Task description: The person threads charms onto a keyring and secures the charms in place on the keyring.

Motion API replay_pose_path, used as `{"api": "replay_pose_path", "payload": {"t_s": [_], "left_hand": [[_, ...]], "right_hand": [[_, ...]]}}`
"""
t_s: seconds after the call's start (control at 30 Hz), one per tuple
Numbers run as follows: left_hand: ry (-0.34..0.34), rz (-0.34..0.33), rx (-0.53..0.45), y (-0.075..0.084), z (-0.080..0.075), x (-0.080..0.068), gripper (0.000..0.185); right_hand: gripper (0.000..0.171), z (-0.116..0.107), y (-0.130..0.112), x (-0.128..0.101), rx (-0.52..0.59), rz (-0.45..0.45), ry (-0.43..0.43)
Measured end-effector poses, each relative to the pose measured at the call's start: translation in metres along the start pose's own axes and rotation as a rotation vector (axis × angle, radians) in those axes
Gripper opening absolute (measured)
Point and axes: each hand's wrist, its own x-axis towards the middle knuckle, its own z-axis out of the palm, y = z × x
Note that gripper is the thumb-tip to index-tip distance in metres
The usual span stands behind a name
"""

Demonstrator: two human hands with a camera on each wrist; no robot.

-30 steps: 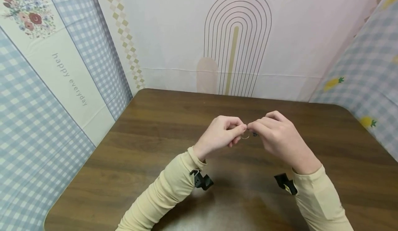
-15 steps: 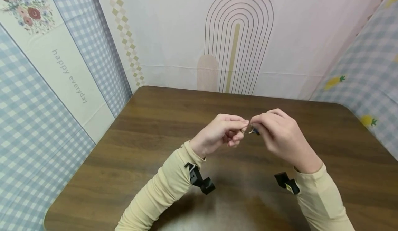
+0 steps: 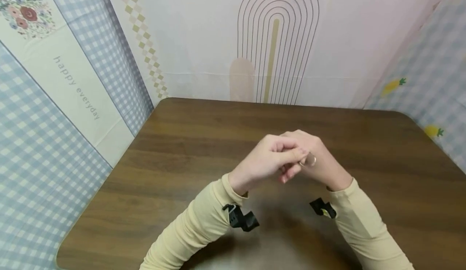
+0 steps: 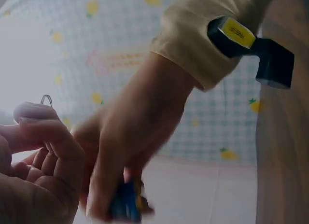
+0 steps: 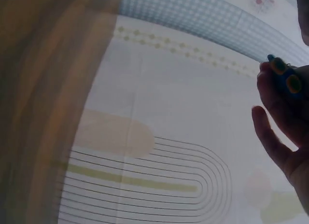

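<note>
Both hands hover close together above the brown table (image 3: 182,148). My left hand (image 3: 291,157) pinches a thin metal ring (image 3: 308,161) between thumb and forefinger; in the left wrist view the ring (image 4: 46,99) sticks up above the fingertips (image 4: 34,113). My right hand (image 3: 324,167) sits just behind and under the left, partly hidden by it. Its fingers hold a small blue piece with orange spots (image 5: 285,79), seen blurred in the left wrist view as the blue piece (image 4: 128,204) below the right hand (image 4: 135,137).
Patterned cloth walls stand on three sides: checked blue on the left (image 3: 54,140) and right (image 3: 429,80), an arch print at the back (image 3: 276,39). A black wrist camera mount (image 3: 242,218) sits on each cream sleeve.
The left hand has moved right and now overlaps the right hand. The right hand has drawn in under it, and the ring has shifted right and slightly down.
</note>
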Motion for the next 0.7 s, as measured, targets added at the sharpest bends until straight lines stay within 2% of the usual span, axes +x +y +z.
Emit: {"api": "replay_pose_path", "payload": {"t_s": [0.03, 0.07, 0.17, 0.37, 0.53, 0.7], "left_hand": [[0.014, 0.012, 0.001, 0.002, -0.001, 0.001, 0.022], [0.042, 0.011, -0.016, 0.003, -0.002, 0.002, 0.022], [0.114, -0.005, -0.072, 0.005, -0.009, 0.005, 0.021], [0.117, -0.048, -0.113, 0.000, -0.018, 0.015, 0.025], [0.136, -0.048, -0.178, -0.001, -0.023, 0.020, 0.024], [0.138, -0.062, -0.200, -0.001, -0.025, 0.022, 0.022]], "right_hand": [[0.004, -0.001, 0.002, 0.001, 0.012, 0.017, -0.002], [0.009, -0.004, 0.004, 0.002, -0.004, 0.026, 0.005], [0.009, -0.012, 0.008, 0.004, -0.032, 0.068, 0.045], [0.005, -0.025, 0.010, 0.006, -0.009, 0.142, 0.085], [0.003, -0.030, 0.012, 0.011, 0.027, 0.142, 0.106], [0.015, -0.030, 0.010, 0.011, 0.025, 0.149, 0.137]]}}
